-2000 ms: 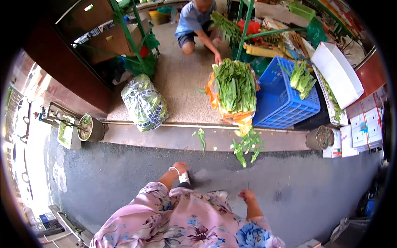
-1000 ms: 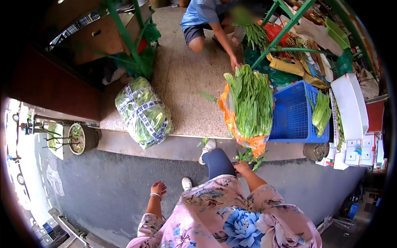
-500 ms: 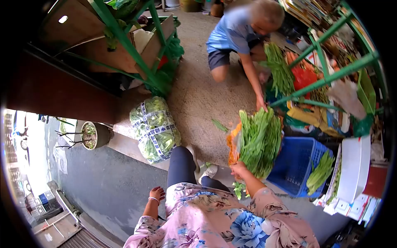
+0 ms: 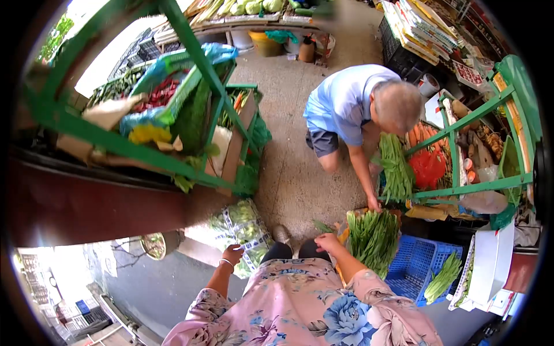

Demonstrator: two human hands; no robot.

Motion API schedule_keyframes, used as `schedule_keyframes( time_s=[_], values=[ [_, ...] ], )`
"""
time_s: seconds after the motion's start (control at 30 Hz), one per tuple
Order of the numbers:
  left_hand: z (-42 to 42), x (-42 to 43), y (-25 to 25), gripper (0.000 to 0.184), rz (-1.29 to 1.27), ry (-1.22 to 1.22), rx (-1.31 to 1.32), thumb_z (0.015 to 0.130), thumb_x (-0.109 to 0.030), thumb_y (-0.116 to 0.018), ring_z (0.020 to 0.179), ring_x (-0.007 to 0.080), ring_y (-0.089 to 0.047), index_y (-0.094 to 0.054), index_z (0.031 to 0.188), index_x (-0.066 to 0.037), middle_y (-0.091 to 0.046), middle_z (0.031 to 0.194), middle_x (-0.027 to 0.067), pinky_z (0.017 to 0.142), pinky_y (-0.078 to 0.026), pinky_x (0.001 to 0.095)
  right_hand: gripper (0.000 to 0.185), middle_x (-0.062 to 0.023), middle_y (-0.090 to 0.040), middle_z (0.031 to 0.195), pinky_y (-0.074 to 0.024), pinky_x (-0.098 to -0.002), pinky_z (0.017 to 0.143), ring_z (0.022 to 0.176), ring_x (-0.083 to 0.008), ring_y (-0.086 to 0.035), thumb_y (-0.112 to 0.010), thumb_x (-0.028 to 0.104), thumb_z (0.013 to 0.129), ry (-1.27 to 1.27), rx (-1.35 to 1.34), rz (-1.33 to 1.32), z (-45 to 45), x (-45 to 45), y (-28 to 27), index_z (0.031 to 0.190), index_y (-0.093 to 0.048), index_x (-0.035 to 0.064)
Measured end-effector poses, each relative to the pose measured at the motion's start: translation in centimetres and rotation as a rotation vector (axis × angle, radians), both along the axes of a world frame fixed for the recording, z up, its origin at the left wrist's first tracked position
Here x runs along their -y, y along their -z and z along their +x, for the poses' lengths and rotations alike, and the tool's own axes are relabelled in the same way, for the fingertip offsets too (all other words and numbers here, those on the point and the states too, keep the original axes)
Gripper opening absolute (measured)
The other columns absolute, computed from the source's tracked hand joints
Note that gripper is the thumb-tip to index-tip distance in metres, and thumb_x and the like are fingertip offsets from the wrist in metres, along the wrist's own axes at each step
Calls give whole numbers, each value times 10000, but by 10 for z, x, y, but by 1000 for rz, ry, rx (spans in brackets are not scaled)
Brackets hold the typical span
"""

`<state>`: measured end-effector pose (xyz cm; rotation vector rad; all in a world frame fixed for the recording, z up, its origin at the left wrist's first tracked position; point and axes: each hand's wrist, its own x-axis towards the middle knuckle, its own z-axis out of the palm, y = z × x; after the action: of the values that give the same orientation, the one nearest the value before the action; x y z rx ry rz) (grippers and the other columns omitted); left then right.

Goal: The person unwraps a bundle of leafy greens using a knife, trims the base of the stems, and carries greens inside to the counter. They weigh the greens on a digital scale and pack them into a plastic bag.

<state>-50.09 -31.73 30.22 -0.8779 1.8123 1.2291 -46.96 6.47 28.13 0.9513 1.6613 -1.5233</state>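
Observation:
My left hand (image 4: pixel 232 254), with a white bracelet at the wrist, hangs beside a large clear-wrapped bundle of green vegetables (image 4: pixel 235 222) with blue-and-white printed tape. Its fingers are loosely bent and apart, holding nothing. My right hand (image 4: pixel 329 243) is at the left side of leafy greens (image 4: pixel 374 239) lying in an orange bag (image 4: pixel 344 235). Its fingers are loosely curled and seem apart from the bag. At the far end of these greens is the hand (image 4: pixel 374 204) of a person (image 4: pixel 363 104) crouching in a light blue shirt.
A blue crate (image 4: pixel 412 259) stands right of the greens, with a leafy bunch (image 4: pixel 443 278) at its edge. Green-framed racks (image 4: pixel 213 86) of vegetables flank the floor. Another bunch of greens (image 4: pixel 395 167) hangs by the right rack. A potted plant (image 4: pixel 156 245) stands at left.
My view has tilted up and shows more of the shop. My right hand has come off the orange bag's edge. The other person leans lower, a hand still at the greens.

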Motion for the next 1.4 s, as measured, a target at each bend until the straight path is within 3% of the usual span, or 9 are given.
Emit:
schedule_keyframes(
  time_s=[0.37,0.67,0.8,0.9,1.03,1.17,1.2,1.27,1.4],
  values=[
    [-293,-151,-50,393,137,364,-237,756,-221,-630,725,145,-565,-510,1095,-63,-579,867,53,561,-469,291,170,-72,-570,670,-491,-272,462,524,-175,-579,-617,121,732,-66,-51,-4,-252,23,-20,844,-591,-4],
    [-535,-219,-61,367,58,111,-285,720,-173,-629,605,139,-543,-541,1050,-39,-587,787,54,473,-432,274,170,-95,-616,651,-488,-285,458,505,-179,-611,-585,135,697,-418,-191,218,-572,-52,-57,797,-585,-1],
    [-603,-212,-56,368,69,-46,-335,719,-154,-605,570,150,-532,-537,1051,-11,-578,749,64,466,-423,283,149,-79,-575,704,-507,-289,468,502,-180,-578,-592,112,727,-154,-322,98,-677,-78,-105,816,-576,-6],
    [-651,-206,-19,116,123,-113,-249,764,-155,-514,368,182,-385,-530,680,-76,-442,516,43,344,-298,320,153,-84,-576,722,-514,-295,473,523,-180,-579,-605,110,733,-76,-343,6,-727,-97,-120,827,-578,-8],
    [-724,-208,7,170,-117,223,-72,738,-252,-569,411,222,-505,-581,706,-85,-540,557,81,394,-399,344,187,-93,-582,756,-530,-296,489,557,-185,-584,-622,98,725,61,-311,-52,-800,-129,-113,855,-568,-26],
    [-838,-166,96,273,445,-165,77,804,-243,-495,394,193,-320,-400,579,-121,-396,538,47,366,-250,320,162,-86,-574,711,-496,-301,460,506,-199,-587,-618,124,720,233,-314,-64,-901,-189,-119,814,-553,9],
    [-869,-165,80,119,612,-194,379,749,-217,-527,549,204,-487,-508,823,-126,-472,619,33,460,-374,381,154,-91,-569,703,-491,-301,452,504,-201,-585,-616,121,717,325,-332,-113,-918,-212,-113,808,-554,14],
    [-930,-201,41,75,89,-311,212,779,-187,-513,513,193,-481,-485,815,-127,-456,618,31,422,-384,371,155,-93,-560,686,-496,-310,452,504,-218,-583,-619,115,713,464,-324,-27,-948,-259,-106,799,-552,5],
    [-1053,-234,-5,120,106,-127,6,778,-141,-509,553,201,-539,-478,891,-115,-506,671,50,433,-449,338,126,-125,-548,712,-532,-336,481,540,-250,-584,-607,66,724,674,-226,87,-960,-354,-101,766,-528,-23]
  ],
)
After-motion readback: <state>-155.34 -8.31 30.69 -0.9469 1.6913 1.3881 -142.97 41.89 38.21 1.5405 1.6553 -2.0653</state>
